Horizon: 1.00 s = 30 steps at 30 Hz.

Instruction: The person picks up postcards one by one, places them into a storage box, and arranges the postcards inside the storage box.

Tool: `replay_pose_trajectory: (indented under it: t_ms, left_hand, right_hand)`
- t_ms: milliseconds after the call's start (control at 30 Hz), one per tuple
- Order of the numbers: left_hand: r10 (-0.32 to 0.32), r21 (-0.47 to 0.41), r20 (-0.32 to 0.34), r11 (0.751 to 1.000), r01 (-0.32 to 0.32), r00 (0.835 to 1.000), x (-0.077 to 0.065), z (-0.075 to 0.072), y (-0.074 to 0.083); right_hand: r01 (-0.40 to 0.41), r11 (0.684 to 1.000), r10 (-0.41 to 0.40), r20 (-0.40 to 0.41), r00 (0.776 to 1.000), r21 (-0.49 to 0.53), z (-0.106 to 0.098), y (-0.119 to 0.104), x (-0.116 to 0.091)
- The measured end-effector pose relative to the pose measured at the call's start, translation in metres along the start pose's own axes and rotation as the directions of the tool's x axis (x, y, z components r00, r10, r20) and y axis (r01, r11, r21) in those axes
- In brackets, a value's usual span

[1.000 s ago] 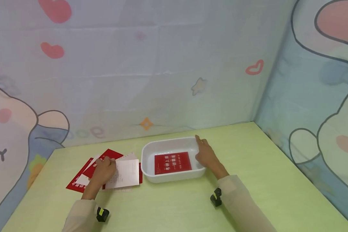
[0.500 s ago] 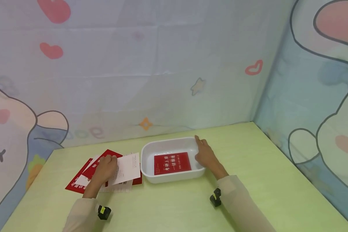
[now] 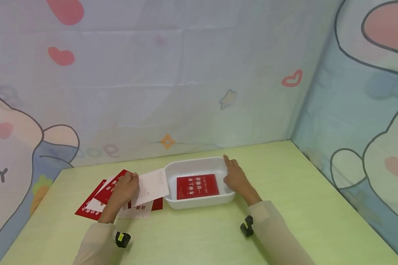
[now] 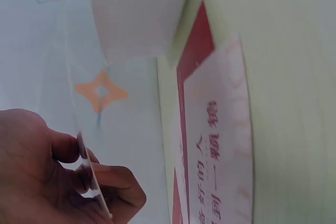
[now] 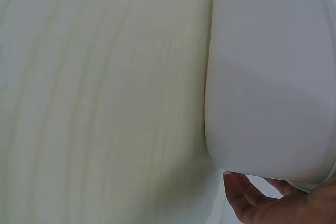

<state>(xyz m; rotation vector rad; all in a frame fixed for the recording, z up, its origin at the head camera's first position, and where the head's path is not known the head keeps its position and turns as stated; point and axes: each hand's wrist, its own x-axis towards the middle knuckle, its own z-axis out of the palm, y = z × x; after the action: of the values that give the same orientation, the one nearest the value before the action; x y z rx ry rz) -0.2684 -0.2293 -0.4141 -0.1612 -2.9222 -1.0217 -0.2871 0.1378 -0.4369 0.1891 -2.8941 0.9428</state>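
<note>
My left hand [image 3: 124,189] pinches a white printed card [image 3: 150,186] by its left edge, thumb on one side and fingers on the other. In the left wrist view that card [image 4: 93,177] appears nearly edge-on. Its right end overlaps the left rim of a white plastic tub [image 3: 199,202]. A red card [image 3: 198,186] with white lettering lies flat inside the tub. At the tub's right end my right hand [image 3: 237,178] grips the rim; in the right wrist view its fingers [image 5: 241,198] curl against the end wall.
Below the left hand, several red and white cards lie overlapped on the pale green table [image 3: 192,235], among them a red one [image 3: 87,209] and a pale one with red lettering [image 4: 215,129]. A cartoon-printed cloth [image 3: 199,73] stands behind the table.
The left hand has lifted the white card and moved it right, so its end now reaches over the tub's left rim. Right hand and tub hold their place.
</note>
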Motion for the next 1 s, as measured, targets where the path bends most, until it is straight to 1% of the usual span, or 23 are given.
replay_pose_trajectory:
  t_ms: [167,300,433,600,767,1000]
  left_hand:
    - [0.036,-0.031,0.006,0.999,-0.036,0.999,0.003,0.004,0.005]
    - [0.06,-0.033,-0.01,0.998,-0.061,0.998,0.007,0.006,0.011]
    - [0.061,-0.028,-0.001,0.998,-0.061,0.998,0.01,0.009,0.019]
    - [0.055,-0.046,0.002,0.997,-0.055,0.998,0.014,0.012,0.03]
    - [0.063,-0.049,0.003,0.997,-0.063,0.998,0.015,0.018,0.04]
    - [0.057,-0.024,-0.002,0.998,-0.057,0.998,0.016,0.027,0.055]
  right_hand:
    - [0.009,1.0,-0.009,0.003,1.0,-0.002,0.001,-0.001,-0.002]
    - [0.033,0.999,-0.033,-0.003,0.999,-0.003,0.001,-0.002,-0.002]
    - [0.047,0.999,-0.047,-0.011,0.999,-0.016,-0.001,-0.002,-0.002]
    - [0.036,0.999,-0.036,-0.001,0.999,-0.026,-0.002,0.0,-0.001]
    - [0.037,0.999,-0.037,-0.001,0.999,-0.023,0.0,0.001,0.0]
    - [0.033,0.999,-0.033,0.005,0.999,-0.017,0.0,-0.001,-0.001]
